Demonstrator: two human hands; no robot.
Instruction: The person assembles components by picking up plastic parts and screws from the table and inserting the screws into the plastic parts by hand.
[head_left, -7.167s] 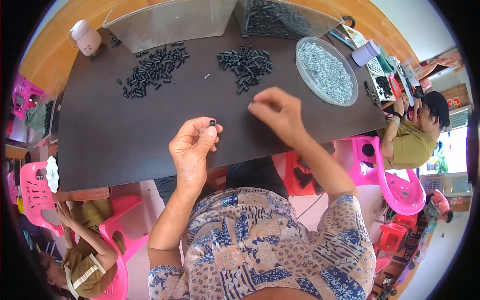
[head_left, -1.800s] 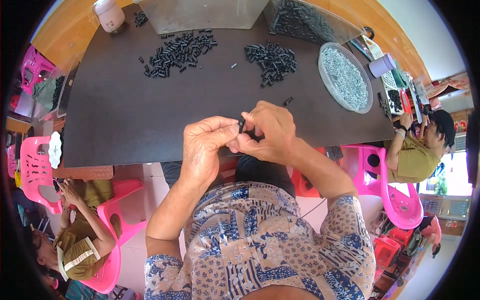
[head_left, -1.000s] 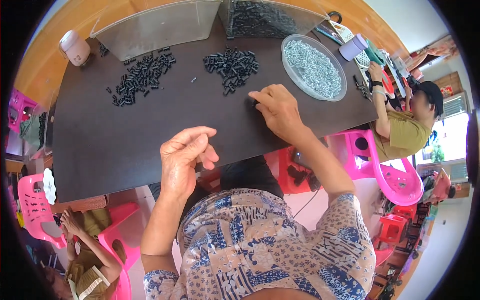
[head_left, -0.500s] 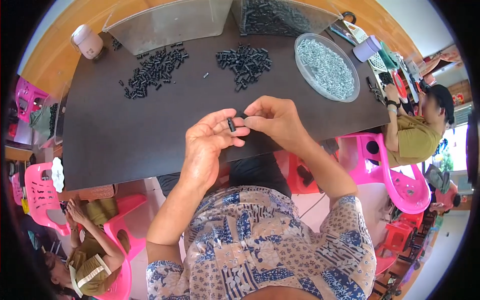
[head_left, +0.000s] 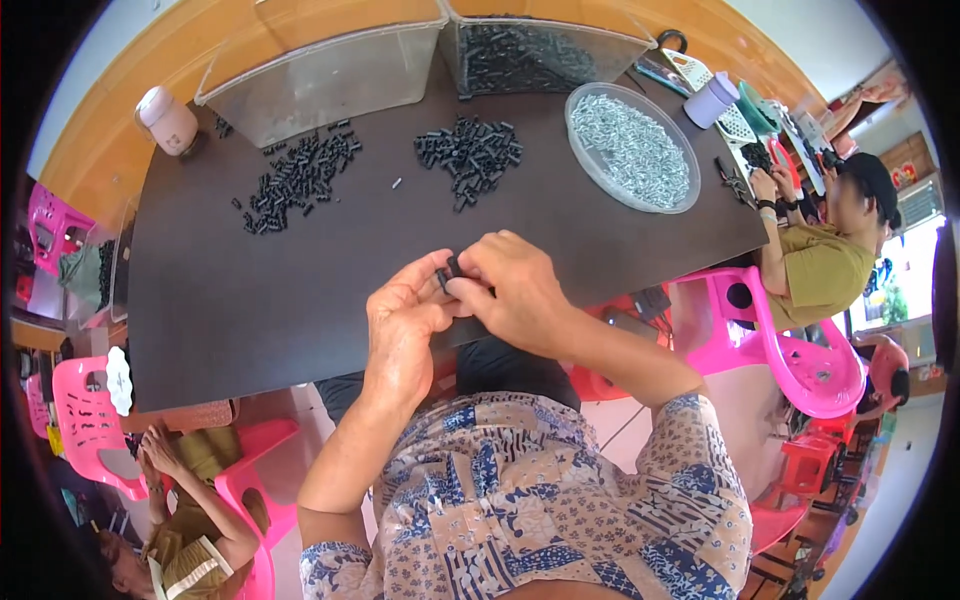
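Over the near side of the dark table, my left hand (head_left: 405, 308) and my right hand (head_left: 508, 288) meet. Small black cylindrical parts (head_left: 454, 266) sit between their fingertips; their exact shape is partly hidden. The left fingers are curled round one, and the right thumb and fingers pinch at the same spot. Beyond the hands lie two heaps of short black cylindrical pieces, a left heap (head_left: 300, 180) and a middle heap (head_left: 468, 155). One small silvery piece (head_left: 397, 183) lies alone between them and my hands. A round clear tray (head_left: 694, 190) of shiny metal pins stands to the right.
Along the back stand a clear plastic bin (head_left: 320, 90) and another bin (head_left: 648, 44) of black parts. A pink bottle (head_left: 167, 122) is at back left, a lilac cup (head_left: 712, 100) at back right. Pliers (head_left: 738, 182) lie near the right edge. Seated people work on both sides.
My right hand has come in closer over the left, and the black parts are now together between the fingertips. The view has shifted slightly, so the table sits lower.
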